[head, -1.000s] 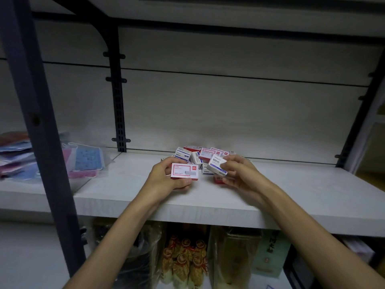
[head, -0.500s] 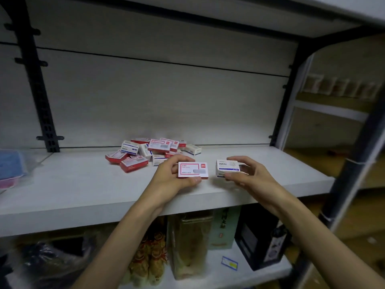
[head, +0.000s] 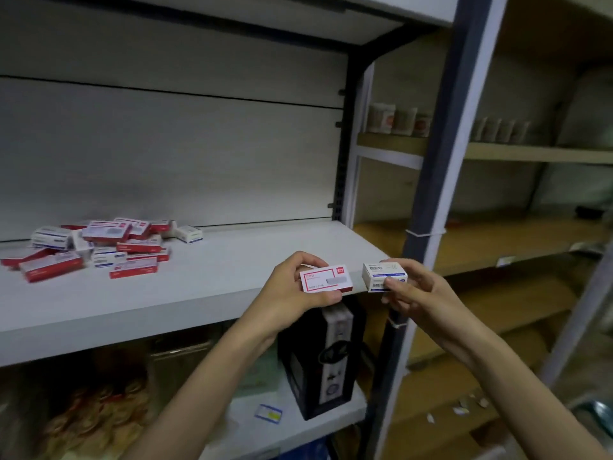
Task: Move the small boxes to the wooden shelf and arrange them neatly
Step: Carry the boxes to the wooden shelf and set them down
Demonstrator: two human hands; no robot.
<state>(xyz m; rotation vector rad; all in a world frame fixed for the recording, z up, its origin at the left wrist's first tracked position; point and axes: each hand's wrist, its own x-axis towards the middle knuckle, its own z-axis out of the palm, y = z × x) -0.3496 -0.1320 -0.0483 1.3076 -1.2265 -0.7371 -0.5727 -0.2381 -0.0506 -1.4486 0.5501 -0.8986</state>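
Observation:
My left hand [head: 292,287] holds a flat red-and-white box [head: 325,279] at the front right corner of the white shelf [head: 185,293]. Just to its right, my right hand [head: 414,290] grips a smaller white-and-blue box [head: 384,276] in front of the dark upright post. A loose pile of small boxes [head: 99,247], red-and-white and blue-and-white, lies at the back left of the white shelf. The wooden shelf [head: 504,237] stands to the right, behind the post, with bare boards at hand height.
A dark metal upright [head: 441,154] separates the white shelf from the wooden one. Small jars [head: 398,119] line the wooden shelf's upper board. Below the white shelf stand a black box [head: 318,360] and bagged goods [head: 99,403]. A lower wooden board holds scraps [head: 464,406].
Both hands have carried their boxes rightward, away from the pile, and my view has swung right so the wooden shelf has come into sight.

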